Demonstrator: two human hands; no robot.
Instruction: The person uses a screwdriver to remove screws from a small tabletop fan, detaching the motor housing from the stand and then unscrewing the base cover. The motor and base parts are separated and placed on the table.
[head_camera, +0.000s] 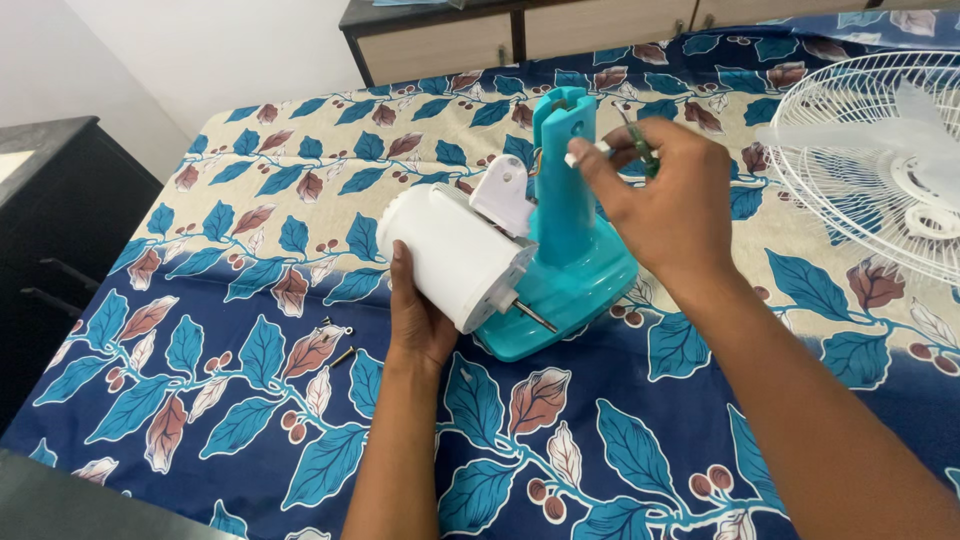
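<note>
A white cylindrical fan motor housing (455, 255) with a metal shaft lies tilted against a teal fan stand (565, 215) on a leaf-patterned bedsheet. My left hand (418, 320) cups the housing from below. Above the teal stand's neck, my right hand (655, 205) pinches a small white piece (588, 153) between its fingertips and also holds a green-handled tool (640, 145).
A white fan grille with translucent blades (885, 150) lies at the right on the sheet. A few loose screws (338, 335) rest left of my left wrist. A dark cabinet (50, 230) stands at the left, wooden drawers (470, 40) behind.
</note>
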